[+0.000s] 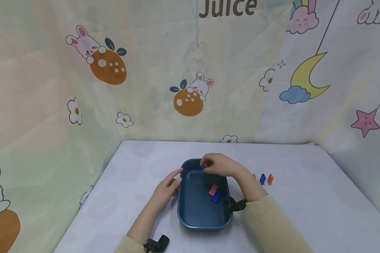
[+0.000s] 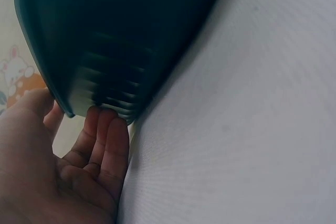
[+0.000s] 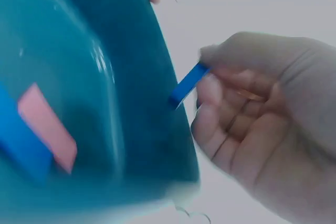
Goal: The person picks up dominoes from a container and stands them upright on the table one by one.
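A deep blue-green tray (image 1: 196,214) stands on the table. My left hand (image 1: 166,189) grips its left side near the far corner; in the left wrist view, fingertips (image 2: 118,129) meet the outer wall below the rim. Over the tray's far end, my right hand (image 1: 220,165) pinches a small flat blue block (image 3: 189,85) between thumb and fingers. An orange sliver (image 3: 249,95) shows among the curled fingers; what it is I cannot tell. A pink block (image 1: 213,189) and another blue block (image 1: 216,196) lie touching on the tray's floor.
Right of the tray, a blue block (image 1: 263,179) and an orange block (image 1: 270,179) stand upright on the white table (image 1: 316,196). Another orange block (image 1: 254,176) is partly hidden by the right forearm. A printed cloth wall (image 1: 152,98) rises behind the table.
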